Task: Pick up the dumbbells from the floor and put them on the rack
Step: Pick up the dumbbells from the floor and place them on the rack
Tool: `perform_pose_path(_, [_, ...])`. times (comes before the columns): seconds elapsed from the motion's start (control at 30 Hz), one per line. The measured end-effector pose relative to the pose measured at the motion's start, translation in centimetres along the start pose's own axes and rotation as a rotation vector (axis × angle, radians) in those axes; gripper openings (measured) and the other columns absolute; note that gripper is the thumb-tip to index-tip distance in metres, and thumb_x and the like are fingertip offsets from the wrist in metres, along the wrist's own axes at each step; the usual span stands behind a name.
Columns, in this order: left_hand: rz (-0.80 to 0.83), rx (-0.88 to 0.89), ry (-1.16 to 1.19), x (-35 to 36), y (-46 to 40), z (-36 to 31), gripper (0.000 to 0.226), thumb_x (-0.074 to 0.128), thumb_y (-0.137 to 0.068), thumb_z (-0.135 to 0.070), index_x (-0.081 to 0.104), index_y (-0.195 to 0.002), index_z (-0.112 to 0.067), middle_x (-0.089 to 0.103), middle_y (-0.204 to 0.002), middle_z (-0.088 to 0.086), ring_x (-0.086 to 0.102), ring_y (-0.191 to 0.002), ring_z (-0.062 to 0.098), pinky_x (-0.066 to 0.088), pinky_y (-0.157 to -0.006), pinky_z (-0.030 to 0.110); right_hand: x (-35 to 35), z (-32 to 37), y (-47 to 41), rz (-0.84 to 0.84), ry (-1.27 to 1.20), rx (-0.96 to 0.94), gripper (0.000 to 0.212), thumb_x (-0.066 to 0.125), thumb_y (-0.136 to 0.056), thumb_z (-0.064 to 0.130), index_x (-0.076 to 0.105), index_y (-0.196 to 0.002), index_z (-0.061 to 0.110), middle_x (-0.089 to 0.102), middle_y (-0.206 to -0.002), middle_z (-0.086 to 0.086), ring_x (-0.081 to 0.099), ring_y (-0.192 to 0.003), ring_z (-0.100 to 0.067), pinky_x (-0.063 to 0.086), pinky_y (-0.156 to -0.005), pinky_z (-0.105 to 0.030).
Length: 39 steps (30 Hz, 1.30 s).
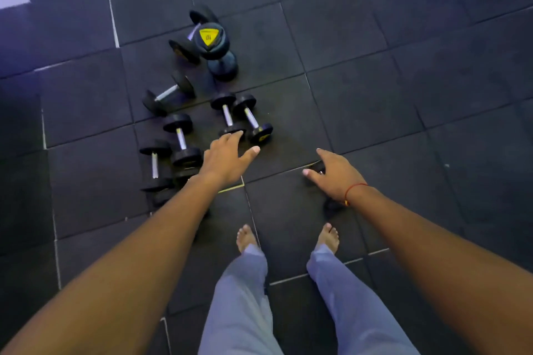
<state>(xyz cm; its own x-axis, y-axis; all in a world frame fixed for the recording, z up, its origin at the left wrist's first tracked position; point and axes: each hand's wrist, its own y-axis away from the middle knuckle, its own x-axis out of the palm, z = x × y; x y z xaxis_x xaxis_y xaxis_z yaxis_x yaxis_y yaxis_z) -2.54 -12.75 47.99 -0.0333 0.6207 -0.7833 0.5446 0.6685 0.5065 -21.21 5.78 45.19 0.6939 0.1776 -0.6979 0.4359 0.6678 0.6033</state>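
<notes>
No container shows; the dumbbells lie loose on the black mat floor point(375, 81). Landmark: the upright dumbbell point(215, 46), standing on end, yellow label up. Just left of it a dumbbell point(190, 34) lies tilted. Nearer the person, a pair point(240, 117) lies side by side, bars running toward the feet point(246, 238); left of the pair are three more point(173, 135), two with bars running the same way.

The left hand point(223, 157) reaches out, fingers spread and straight, over the pair's near end. The right hand point(334, 174), with a red thread point(353, 189) at its wrist, curls over a dark dumbbell point(331, 206) below it; whether it actually grips cannot be told.
</notes>
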Motion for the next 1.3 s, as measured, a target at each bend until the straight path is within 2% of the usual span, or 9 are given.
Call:
perform_pose_path(0.1, [0.059, -0.051, 0.055, 6.1, -5.7, -0.1, 0.072, 0.044, -0.090, -0.065, 0.034, -0.148, -0.023, 0.040, -0.151, 0.007, 0.035, -0.137, 0.033, 0.033, -0.110, 0.049, 3.2, -5.1, -5.6, 0.046, -0.053, 0.088, 0.077, 0.049, -0.076, 0.067, 0.042, -0.137, 0.021, 0.050, -0.139, -0.005, 0.045, -0.130, -0.026, 0.043, -0.104, -0.043])
perform_pose_path(0.2, [0.140, -0.105, 0.137, 14.3, -12.0, 1.1, 0.074, 0.043, -0.089, -0.067, 0.036, -0.147, -0.021, 0.044, -0.148, 0.011, 0.038, -0.136, 0.032, 0.035, -0.110, 0.049, 8.5, -10.9, -12.0, 0.089, -0.083, 0.162, 0.059, 0.049, -0.073, 0.065, 0.052, -0.114, 0.022, 0.061, -0.120, -0.007, 0.056, -0.113, -0.030, 0.049, -0.091, -0.042])
perform_pose_path(0.47, [0.291, -0.189, 0.190, 36.1, -22.6, 7.0, 0.070, 0.044, -0.090, -0.066, 0.039, -0.144, -0.021, 0.044, -0.148, 0.010, 0.040, -0.136, 0.031, 0.036, -0.110, 0.046, 24.7, -23.9, -27.1, 0.130, -0.096, 0.371, 0.051, 0.062, -0.080, 0.049, 0.049, -0.114, 0.012, 0.059, -0.121, -0.017, 0.056, -0.112, -0.037, 0.048, -0.088, -0.040])
perform_pose_path(0.67, [0.348, -0.276, 0.175, 44.4, -25.5, 11.7, 0.069, 0.046, -0.091, -0.063, 0.040, -0.144, -0.021, 0.043, -0.149, 0.010, 0.039, -0.137, 0.030, 0.032, -0.113, 0.041, 32.0, -28.8, -33.2, 0.176, -0.125, 0.476, 0.043, 0.064, -0.084, 0.032, 0.048, -0.116, 0.009, 0.058, -0.123, -0.020, 0.055, -0.114, -0.038, 0.045, -0.090, -0.038])
perform_pose_path(0.9, [0.295, -0.206, 0.170, 42.7, -25.6, 12.1, 0.065, 0.045, -0.092, -0.061, 0.043, -0.143, -0.020, 0.047, -0.146, 0.010, 0.041, -0.136, 0.029, 0.034, -0.111, 0.042, 31.5, -27.8, -33.2, 0.194, -0.201, 0.544, 0.040, 0.069, -0.080, 0.015, 0.058, -0.118, 0.008, 0.063, -0.118, -0.016, 0.060, -0.109, -0.033, 0.044, -0.081, -0.026])
perform_pose_path(1.07, [0.252, -0.144, 0.155, 37.6, -24.2, 11.5, 0.063, 0.045, -0.093, -0.059, 0.044, -0.142, -0.019, 0.049, -0.144, 0.011, 0.043, -0.133, 0.031, 0.037, -0.109, 0.043, 29.7, -23.8, -29.6, 0.216, -0.271, 0.398, 0.038, 0.065, -0.085, 0.020, 0.059, -0.120, 0.006, 0.063, -0.122, -0.016, 0.059, -0.114, -0.030, 0.048, -0.087, -0.031])
perform_pose_path(1.13, [0.232, -0.184, 0.158, 35.2, -23.5, 11.1, 0.063, 0.045, -0.094, -0.057, 0.043, -0.143, -0.018, 0.048, -0.144, 0.013, 0.042, -0.134, 0.032, 0.036, -0.108, 0.042, 28.2, -21.8, -27.9, 0.207, -0.374, 0.324, 0.039, 0.062, -0.088, 0.014, 0.055, -0.126, 0.006, 0.059, -0.128, -0.009, 0.055, -0.117, -0.023, 0.038, -0.095, -0.017])
perform_pose_path(1.2, [0.222, -0.211, 0.165, 32.7, -22.7, 10.7, 0.064, 0.045, -0.094, -0.058, 0.042, -0.143, -0.018, 0.049, -0.142, 0.014, 0.043, -0.132, 0.032, 0.037, -0.108, 0.043, 26.8, -19.6, -26.3, 0.181, -0.370, 0.247, 0.041, 0.057, -0.092, 0.012, 0.050, -0.132, 0.007, 0.051, -0.132, 0.000, 0.045, -0.124, -0.014, 0.017, -0.096, 0.001])
perform_pose_path(1.3, [0.210, -0.216, 0.179, 28.7, -22.0, 10.4, 0.065, 0.044, -0.092, -0.060, 0.042, -0.143, -0.019, 0.055, -0.131, 0.017, 0.049, -0.123, 0.034, 0.041, -0.104, 0.048, 24.2, -16.1, -24.9, 0.114, -0.388, 0.199, 0.047, 0.061, -0.089, 0.016, 0.049, -0.134, 0.008, 0.051, -0.137, -0.004, 0.042, -0.130, -0.016, 0.015, -0.097, -0.004])
